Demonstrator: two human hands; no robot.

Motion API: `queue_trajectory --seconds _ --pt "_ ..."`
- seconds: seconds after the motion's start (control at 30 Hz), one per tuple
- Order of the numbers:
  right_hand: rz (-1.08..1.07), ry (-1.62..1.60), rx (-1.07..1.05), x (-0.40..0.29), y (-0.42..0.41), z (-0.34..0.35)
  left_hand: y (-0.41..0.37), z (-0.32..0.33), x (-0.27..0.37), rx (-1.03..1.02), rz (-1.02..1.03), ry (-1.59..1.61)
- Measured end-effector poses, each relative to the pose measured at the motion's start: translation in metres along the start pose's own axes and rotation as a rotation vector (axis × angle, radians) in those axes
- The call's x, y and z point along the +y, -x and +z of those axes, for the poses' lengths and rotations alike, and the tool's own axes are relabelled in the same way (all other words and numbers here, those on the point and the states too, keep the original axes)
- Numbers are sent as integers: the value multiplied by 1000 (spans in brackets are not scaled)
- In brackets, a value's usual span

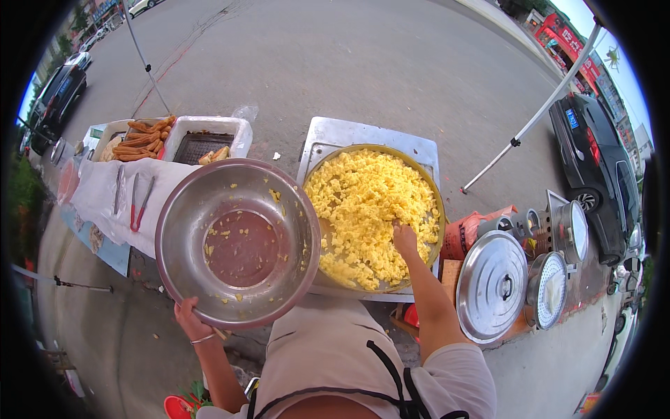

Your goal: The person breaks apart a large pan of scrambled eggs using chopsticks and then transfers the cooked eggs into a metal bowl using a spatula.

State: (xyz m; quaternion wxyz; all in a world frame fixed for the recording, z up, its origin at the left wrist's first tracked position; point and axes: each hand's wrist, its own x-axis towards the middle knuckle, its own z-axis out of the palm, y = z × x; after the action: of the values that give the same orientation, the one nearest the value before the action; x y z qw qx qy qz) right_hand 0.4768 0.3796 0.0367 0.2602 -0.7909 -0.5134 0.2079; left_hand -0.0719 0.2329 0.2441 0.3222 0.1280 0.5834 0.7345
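My left hand (192, 319) grips the near rim of a large stainless steel basin (180, 262), which is tilted toward the camera and has yellow crumbs stuck to its inside. A wide round metal pan (443, 220) lies flat to the right of the basin, heaped with crumbly yellow food (366, 199) that looks like scrambled egg. At the right part of the heap is my right hand (405, 240), its fingertips down among the crumbs; whether they hold anything is hidden. Under the pan is a metal-topped stand (366, 128).
On the left, a cloth-covered table (99, 194) holds tongs (139, 204), fried dough sticks (144, 141) and a lined foam box (242, 136). Rightward stand an aluminium lid (489, 293), a perforated steamer tray (547, 309) and pots. Canopy poles (544, 118) rise both sides; a black car (596, 157) is parked beyond.
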Motion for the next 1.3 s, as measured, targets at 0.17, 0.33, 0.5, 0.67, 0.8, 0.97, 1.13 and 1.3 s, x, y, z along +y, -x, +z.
queue_trajectory --seconds 0.17,0.33,0.5,0.67,0.8,0.97,1.13,1.3 --pt "-168 264 -72 -46 34 -52 3 -1 -7 -9 -4 38" --pt "-241 346 -89 -25 74 -119 14 22 -13 -12 -16 43" --pt "-95 394 44 59 40 -138 32 41 -26 -3 5 38" --pt "-101 297 66 80 -42 -86 44 37 -33 7 13 -48" --pt "-321 139 -8 62 -84 -49 60 46 -34 -13 25 -72" --pt "-474 182 -179 36 -49 -73 73 58 -29 20 35 -55" --pt "-654 310 -140 31 -35 -136 81 65 -32 25 41 -36" --pt "-661 390 54 55 -115 -137 92 66 -41 39 55 -23"
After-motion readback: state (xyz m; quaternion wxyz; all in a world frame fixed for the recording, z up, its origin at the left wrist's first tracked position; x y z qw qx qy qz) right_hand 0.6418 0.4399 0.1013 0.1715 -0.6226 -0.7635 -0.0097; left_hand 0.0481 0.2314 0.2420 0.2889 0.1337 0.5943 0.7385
